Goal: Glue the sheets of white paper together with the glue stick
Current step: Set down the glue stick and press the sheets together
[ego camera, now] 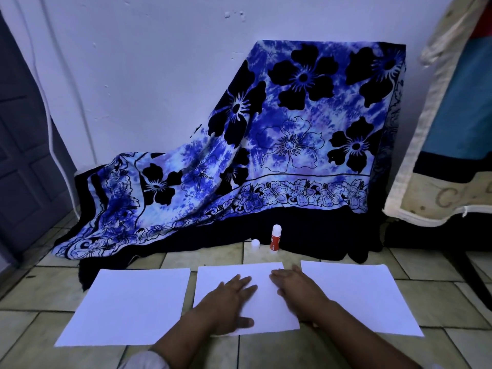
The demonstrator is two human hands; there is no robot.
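Three white paper sheets lie side by side on the tiled floor: a left sheet [127,306], a middle sheet [262,304] and a right sheet [359,296]. My left hand [226,302] rests flat on the middle sheet, fingers straight and spread. My right hand [298,288] presses flat on that sheet's right part, near its edge. Beyond the sheets a red and white glue stick [275,239] stands upright, uncapped. Its white cap [255,245] sits on the floor just to its left.
A blue and black flowered cloth [266,145] drapes over something against the white wall, spilling onto the floor behind the glue stick. A grey door [24,155] is at the left. A padded cream and blue object [447,129] hangs at the right.
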